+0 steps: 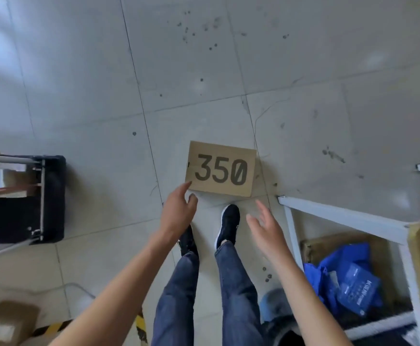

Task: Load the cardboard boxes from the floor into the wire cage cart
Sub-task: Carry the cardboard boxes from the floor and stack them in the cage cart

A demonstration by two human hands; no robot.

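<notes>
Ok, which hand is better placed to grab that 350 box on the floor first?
Left. The left hand has its index fingertip at the near left corner of the 350 box; the right hand is open but short of the box.

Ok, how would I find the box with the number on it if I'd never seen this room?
Start at the grey tiled floor, just past the person's black shoes. A brown box lies there, between the black cart and the white frame. Only it has a big dark 350 on top.
</notes>
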